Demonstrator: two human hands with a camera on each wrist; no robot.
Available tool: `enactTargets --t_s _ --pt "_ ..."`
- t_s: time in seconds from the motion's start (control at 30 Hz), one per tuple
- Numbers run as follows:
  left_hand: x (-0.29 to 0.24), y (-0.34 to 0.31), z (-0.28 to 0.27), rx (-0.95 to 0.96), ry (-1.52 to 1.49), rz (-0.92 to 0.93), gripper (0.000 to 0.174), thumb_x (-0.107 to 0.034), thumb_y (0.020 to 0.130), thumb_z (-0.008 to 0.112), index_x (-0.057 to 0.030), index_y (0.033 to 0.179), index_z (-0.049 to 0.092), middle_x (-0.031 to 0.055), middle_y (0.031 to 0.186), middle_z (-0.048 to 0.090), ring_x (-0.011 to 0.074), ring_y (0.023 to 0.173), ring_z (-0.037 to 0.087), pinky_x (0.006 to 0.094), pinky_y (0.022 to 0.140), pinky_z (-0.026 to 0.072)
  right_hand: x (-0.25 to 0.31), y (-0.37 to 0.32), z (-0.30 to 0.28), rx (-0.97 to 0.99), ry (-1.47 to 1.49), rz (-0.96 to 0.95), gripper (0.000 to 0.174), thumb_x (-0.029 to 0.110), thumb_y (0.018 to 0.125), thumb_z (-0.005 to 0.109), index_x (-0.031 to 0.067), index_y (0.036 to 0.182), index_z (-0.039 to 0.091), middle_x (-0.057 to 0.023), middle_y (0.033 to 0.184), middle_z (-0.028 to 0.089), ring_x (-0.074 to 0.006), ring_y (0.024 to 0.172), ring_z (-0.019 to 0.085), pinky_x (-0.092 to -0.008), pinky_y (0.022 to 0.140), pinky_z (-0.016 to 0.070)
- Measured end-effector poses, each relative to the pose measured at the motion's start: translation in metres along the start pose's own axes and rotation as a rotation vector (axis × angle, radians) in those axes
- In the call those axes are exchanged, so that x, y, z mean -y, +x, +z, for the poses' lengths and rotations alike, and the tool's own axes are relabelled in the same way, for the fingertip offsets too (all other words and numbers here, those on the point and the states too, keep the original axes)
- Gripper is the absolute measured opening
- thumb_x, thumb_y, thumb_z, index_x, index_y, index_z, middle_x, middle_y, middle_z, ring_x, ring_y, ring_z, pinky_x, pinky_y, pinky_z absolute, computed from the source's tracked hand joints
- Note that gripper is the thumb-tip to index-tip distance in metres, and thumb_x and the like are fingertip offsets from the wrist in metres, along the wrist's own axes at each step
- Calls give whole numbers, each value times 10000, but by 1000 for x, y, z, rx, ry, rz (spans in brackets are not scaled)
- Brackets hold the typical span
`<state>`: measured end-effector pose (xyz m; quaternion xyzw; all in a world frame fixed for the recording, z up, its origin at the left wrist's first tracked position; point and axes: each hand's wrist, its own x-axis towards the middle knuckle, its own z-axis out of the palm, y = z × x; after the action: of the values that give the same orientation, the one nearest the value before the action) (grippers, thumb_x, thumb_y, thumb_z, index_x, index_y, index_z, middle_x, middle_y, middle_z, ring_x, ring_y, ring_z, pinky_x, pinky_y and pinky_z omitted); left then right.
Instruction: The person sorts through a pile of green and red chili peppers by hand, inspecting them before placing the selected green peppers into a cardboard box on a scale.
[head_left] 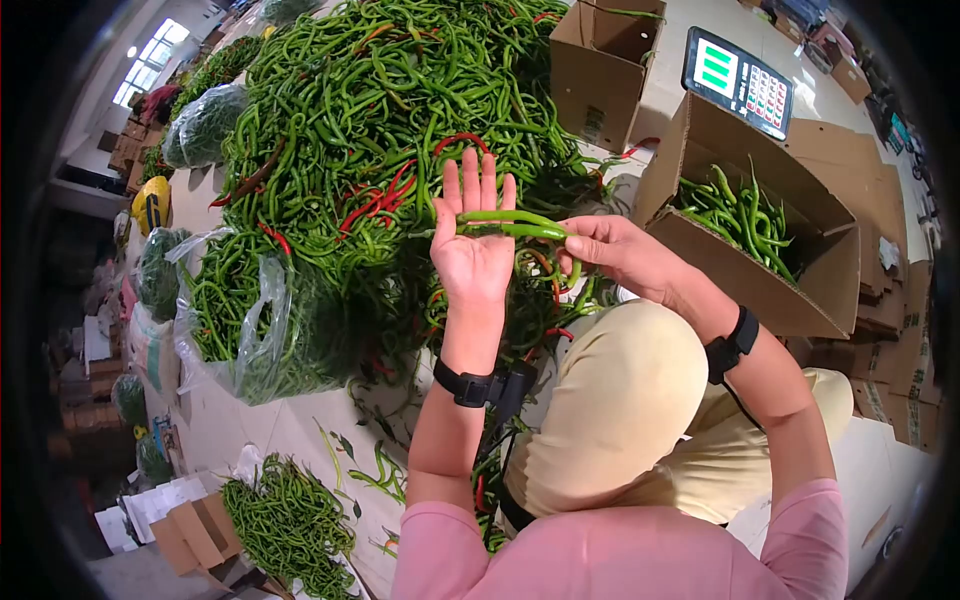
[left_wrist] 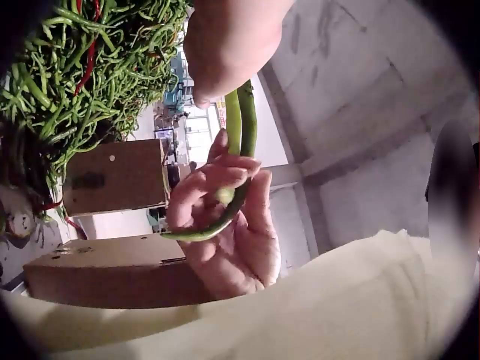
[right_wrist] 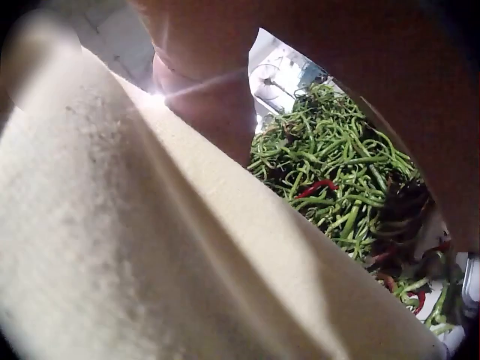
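Observation:
Two long green chili peppers [head_left: 538, 231] are pinched at one end between the thumb and fingers of my right hand [head_left: 625, 255]. Their other ends lie across my left hand [head_left: 470, 245], whose palm faces up with straight fingers. In the left wrist view, the right hand [left_wrist: 236, 251] grips the curved peppers [left_wrist: 248, 127] below the left hand [left_wrist: 232, 45]. Behind the hands spreads a big heap of green chili peppers [head_left: 370, 100], with some red ones [head_left: 375, 205] among them. The right wrist view has the heap [right_wrist: 337, 165] beyond a knee; the right fingers are hidden there.
On the right, a cardboard box [head_left: 820, 285] holds green peppers, near a scale [head_left: 740, 82] and another box [head_left: 600, 75]. A plastic bag of peppers [head_left: 265, 335] stands left, with a smaller pile [head_left: 290, 525] below. My bent knee [head_left: 625, 385] rises beneath the right forearm.

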<state>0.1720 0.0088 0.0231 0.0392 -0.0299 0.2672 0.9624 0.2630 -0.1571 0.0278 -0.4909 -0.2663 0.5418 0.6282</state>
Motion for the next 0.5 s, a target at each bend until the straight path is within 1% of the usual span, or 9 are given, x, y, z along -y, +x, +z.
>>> enactTargets --t_s 0.07,0.1,0.13,0.17,0.23,0.33,0.4,0.43,0.5 --pt "-1 0 -7 -15 53 -20 407 -269 917 427 -78 1276 415 80 1387 355 251 1312 268 497 1096 165 -4 3 -3 61 284 14 324 255 902 524 -2 1098 527 -54 885 600 -131 842 574 -274 788 470" --pt "-3 0 -11 -8 105 -28 415 -286 919 421 -88 1284 409 76 1394 345 243 1314 263 489 1093 170 -6 4 -4 90 427 21 336 253 902 520 -11 1110 516 -61 895 597 -147 853 580 -291 790 476" --pt "-5 -1 -15 -1 156 -34 423 -303 921 415 -98 1292 404 72 1400 335 234 1315 258 480 1091 175 -5 4 -1 55 511 28 348 274 901 512 -23 1082 524 -86 884 599 -166 839 589 -308 763 495" --pt "-7 -1 -18 6 208 -38 432 -320 923 409 -108 1299 398 69 1407 325 226 1317 253 472 1089 180 -7 5 -4 48 507 35 351 277 900 512 -24 1080 524 -98 901 601 -171 850 589 -312 776 491" --pt "-10 -4 -20 -18 219 -50 482 -323 914 430 -66 1316 360 91 1422 288 240 1322 240 473 1092 169 -13 9 -9 37 503 53 357 281 898 513 -28 1076 525 -121 934 605 -180 873 590 -319 804 483" --pt "-18 -6 -24 -10 195 -62 509 -297 907 452 -22 1319 336 131 1421 274 263 1330 217 467 1098 155 -16 13 -8 -106 449 43 308 225 906 506 -36 1066 537 -142 982 613 -221 916 601 -332 841 489" --pt "-27 -8 -29 28 178 -58 521 -271 903 463 5 1321 319 157 1420 262 280 1336 197 464 1104 139 -10 11 -6 -186 464 -43 297 223 905 505 -33 1052 542 -163 1021 605 -240 960 592 -342 874 476" --pt "-31 -11 -30 -28 139 -14 531 -244 898 469 11 1332 299 173 1430 230 293 1343 171 456 1114 117 -6 9 -6 -229 470 -88 292 221 905 504 -32 1045 544 -174 1040 601 -249 983 588 -347 890 470" --pt "-44 -21 -31 -16 172 34 522 -227 908 449 7 1343 281 166 1443 201 296 1345 163 456 1117 104 1 4 -9 -202 575 -136 295 224 915 485 -22 1072 524 -189 1075 587 -262 1008 580 -363 901 467"
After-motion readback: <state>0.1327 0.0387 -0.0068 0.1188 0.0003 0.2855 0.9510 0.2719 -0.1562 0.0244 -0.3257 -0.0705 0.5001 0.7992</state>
